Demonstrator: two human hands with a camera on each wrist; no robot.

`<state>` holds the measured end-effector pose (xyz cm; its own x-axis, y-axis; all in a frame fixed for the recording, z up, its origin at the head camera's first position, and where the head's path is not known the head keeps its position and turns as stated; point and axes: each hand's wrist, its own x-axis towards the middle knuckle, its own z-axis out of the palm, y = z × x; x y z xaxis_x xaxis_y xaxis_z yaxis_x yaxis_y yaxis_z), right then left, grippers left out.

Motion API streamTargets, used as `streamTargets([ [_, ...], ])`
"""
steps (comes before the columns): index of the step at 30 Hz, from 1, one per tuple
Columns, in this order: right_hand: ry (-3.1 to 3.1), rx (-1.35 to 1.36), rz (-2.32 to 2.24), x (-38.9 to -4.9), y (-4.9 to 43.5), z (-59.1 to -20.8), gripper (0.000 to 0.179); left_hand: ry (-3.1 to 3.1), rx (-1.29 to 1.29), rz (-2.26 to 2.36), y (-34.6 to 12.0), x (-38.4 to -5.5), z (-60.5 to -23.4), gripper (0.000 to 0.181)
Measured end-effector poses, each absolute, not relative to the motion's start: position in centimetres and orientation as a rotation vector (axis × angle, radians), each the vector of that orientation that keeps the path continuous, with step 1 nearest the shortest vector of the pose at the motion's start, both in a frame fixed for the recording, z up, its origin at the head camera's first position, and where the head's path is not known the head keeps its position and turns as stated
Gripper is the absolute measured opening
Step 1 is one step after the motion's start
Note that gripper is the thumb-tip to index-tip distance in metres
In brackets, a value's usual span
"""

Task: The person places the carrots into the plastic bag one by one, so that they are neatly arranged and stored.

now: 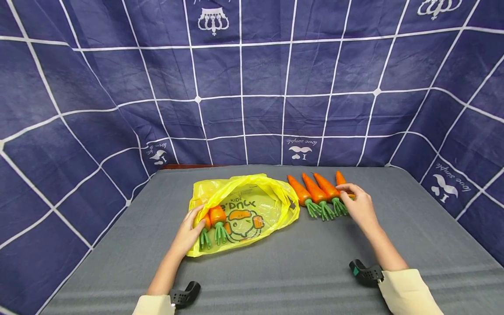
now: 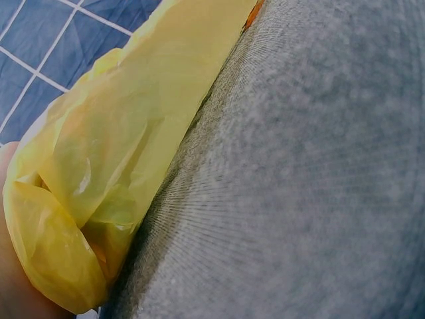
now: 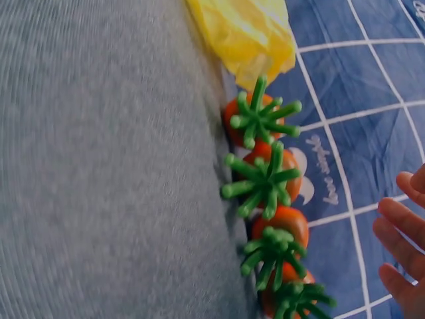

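A yellow plastic bag [image 1: 271,222] with a duck print lies on its side, its mouth spread wide. At the bag's left edge my left hand [image 1: 186,234] holds the film; the left wrist view shows the yellow film [image 2: 146,119] bunched beside the hand. Two orange carrots [image 1: 217,214] with green stems lie just inside the mouth. To the bag's right, several carrots [image 1: 315,188] form a row, stems toward me. My right hand [image 1: 361,208] hovers at the rightmost carrot [image 1: 340,177], partly covering it. Its fingers [image 3: 398,226] are loosely bent, apart from the stems in the right wrist view.
The grey cloth-covered table [image 1: 299,271] extends around the bag and carrots. A blue curtain [image 1: 264,113] with white grid lines hangs behind and along both sides. A black strap device [image 1: 366,273] sits at each wrist.
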<state>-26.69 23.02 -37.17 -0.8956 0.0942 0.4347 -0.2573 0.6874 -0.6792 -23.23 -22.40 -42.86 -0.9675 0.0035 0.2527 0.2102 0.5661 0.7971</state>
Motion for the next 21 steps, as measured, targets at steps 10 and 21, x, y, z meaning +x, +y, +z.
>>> streamTargets([
  [10,-2.493,0.110,1.073,-27.9,24.5,-38.3,0.031,-2.590,-0.174,-1.359,-22.5,-23.1,-42.6,0.046],
  [21,-2.635,0.062,1.043,-30.3,26.3,-39.1,0.045,-2.587,-0.173,-1.360,-22.3,-23.2,-42.7,0.046],
])
